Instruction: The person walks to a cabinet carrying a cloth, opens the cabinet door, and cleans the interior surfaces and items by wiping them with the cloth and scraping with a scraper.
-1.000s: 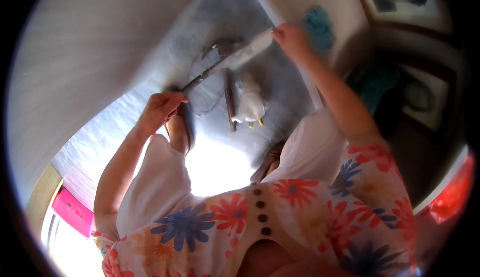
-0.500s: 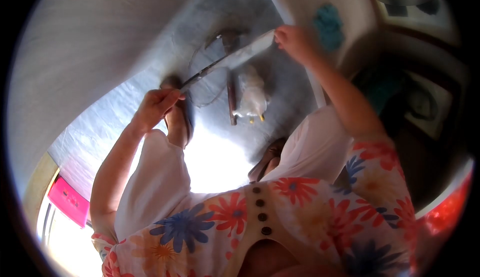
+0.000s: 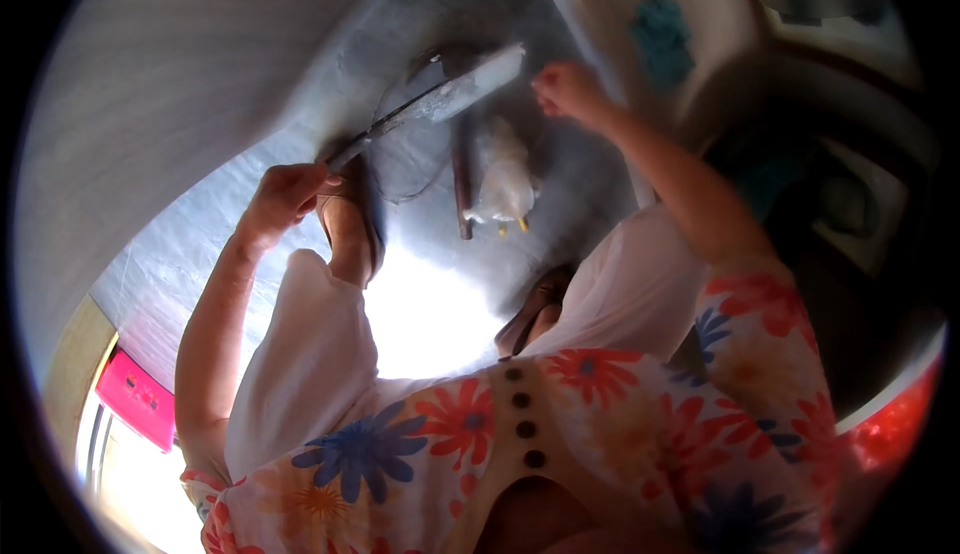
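Note:
My left hand (image 3: 287, 197) grips the near-left end of a long thin strip (image 3: 455, 92), dark along one edge and whitish towards its far end. The strip slants up and right above the floor. Its far end is free, a little left of my right hand (image 3: 568, 91). That hand's fingers are curled in, and whether anything small is between them cannot be made out. Below the strip, a clear plastic bag (image 3: 503, 179) with yellow tips lies beside a dark rod (image 3: 461, 179). A thin looped cord lies left of the rod.
A teal cloth (image 3: 661, 40) is on the pale surface at the upper right. My feet in brown shoes (image 3: 541, 304) stand on the grey floor (image 3: 410, 154). At the lower left is a pink object (image 3: 136, 398), and a red one (image 3: 895, 422) at the lower right.
My right hand has let go of the strip's far end and is now apart from it. My left hand has moved slightly left and down, taking the strip with it.

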Demonstrator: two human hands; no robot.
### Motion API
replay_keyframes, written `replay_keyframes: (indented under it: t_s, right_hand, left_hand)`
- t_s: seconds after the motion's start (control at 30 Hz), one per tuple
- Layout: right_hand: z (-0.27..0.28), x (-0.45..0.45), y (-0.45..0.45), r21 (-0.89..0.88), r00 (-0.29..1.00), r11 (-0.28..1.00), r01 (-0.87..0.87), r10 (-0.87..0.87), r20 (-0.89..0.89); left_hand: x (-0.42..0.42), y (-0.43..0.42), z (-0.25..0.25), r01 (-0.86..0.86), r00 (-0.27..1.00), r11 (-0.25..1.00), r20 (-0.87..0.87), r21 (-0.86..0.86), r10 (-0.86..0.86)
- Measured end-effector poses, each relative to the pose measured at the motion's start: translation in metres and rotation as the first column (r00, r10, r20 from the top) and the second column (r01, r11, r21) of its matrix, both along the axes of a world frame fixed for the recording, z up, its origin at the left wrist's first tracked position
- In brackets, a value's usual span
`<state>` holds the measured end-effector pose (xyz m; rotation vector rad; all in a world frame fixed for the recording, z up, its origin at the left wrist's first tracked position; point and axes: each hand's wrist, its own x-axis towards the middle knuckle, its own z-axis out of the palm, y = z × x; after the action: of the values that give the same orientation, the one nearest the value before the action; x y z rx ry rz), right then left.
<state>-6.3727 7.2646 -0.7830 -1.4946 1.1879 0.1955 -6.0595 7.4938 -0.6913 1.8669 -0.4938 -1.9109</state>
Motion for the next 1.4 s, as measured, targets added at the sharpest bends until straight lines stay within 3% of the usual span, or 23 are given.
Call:
replay_keyframes:
  t_s: [0.03, 0.13, 0.33, 0.53, 0.63, 0.73, 0.93, 1.03, 1.1, 1.17, 1.27, 1.37, 1.4]
  right_hand:
    - [-0.001, 0.001, -0.002, -0.014, 0.996, 0.996, 0.085, -0.085, 0.026]
    - [0.001, 0.005, -0.01, -0.11, 0.99, 0.987, 0.12, -0.111, 0.085]
    - [-0.003, 0.004, -0.005, -0.184, 0.987, 0.982, -0.036, 0.065, 0.15]
    - [0.005, 0.008, -0.004, -0.2, 0.988, 0.979, -0.044, 0.073, 0.139]
    - [0.002, 0.007, -0.004, -0.325, 0.979, 0.938, -0.121, 0.166, 0.114]
    - [0.002, 0.01, -0.003, -0.355, 0.982, 0.929, -0.101, 0.151, 0.116]
    - [-0.013, 0.003, -0.009, -0.187, 0.998, 0.982, -0.04, 0.05, 0.044]
    - [-0.029, -0.015, -0.004, 0.045, 0.977, 0.976, -0.211, 0.21, 0.02]
    - [-0.019, -0.008, 0.014, 0.14, 0.901, 0.896, -0.422, 0.431, -0.041]
    - [-0.018, -0.005, 0.036, 0.261, 0.862, 0.84, -0.477, 0.505, -0.051]
    - [-0.014, 0.001, 0.054, 0.253, 0.749, 0.752, -0.609, 0.65, -0.128]
    - [-0.05, -0.014, 0.062, -0.024, 0.674, 0.676, -0.736, 0.729, -0.117]
    - [-0.064, -0.02, 0.063, -0.032, 0.662, 0.662, -0.749, 0.744, -0.096]
  left_hand:
    - [0.0, 0.001, -0.001, 0.002, 1.0, 1.0, -0.007, 0.006, -0.002]
    - [0.001, 0.001, -0.002, 0.01, 0.999, 1.0, -0.035, 0.011, -0.009]
    - [-0.001, 0.001, -0.002, 0.028, 0.996, 0.999, -0.079, -0.023, -0.029]
    - [-0.001, 0.0, 0.004, 0.03, 0.996, 0.999, -0.084, -0.035, -0.033]
    - [-0.001, 0.001, 0.005, 0.038, 0.996, 0.999, -0.082, -0.031, -0.041]
    - [0.001, 0.004, 0.001, 0.055, 0.996, 0.998, -0.071, -0.036, -0.058]
    - [0.014, 0.01, -0.002, 0.04, 0.992, 0.999, -0.122, 0.004, -0.039]
    - [0.021, 0.015, -0.004, 0.006, 0.99, 0.999, -0.144, 0.053, 0.002]
    - [0.025, 0.018, -0.01, -0.019, 0.99, 0.997, -0.14, 0.081, 0.03]
    - [0.028, 0.017, -0.014, -0.03, 0.99, 0.994, -0.136, 0.106, 0.045]
    - [0.034, 0.017, -0.025, -0.055, 0.985, 0.989, -0.157, 0.134, 0.076]
    - [0.039, 0.018, -0.037, -0.057, 0.976, 0.988, -0.202, 0.147, 0.086]
    - [0.042, 0.018, -0.041, -0.057, 0.974, 0.986, -0.21, 0.155, 0.089]
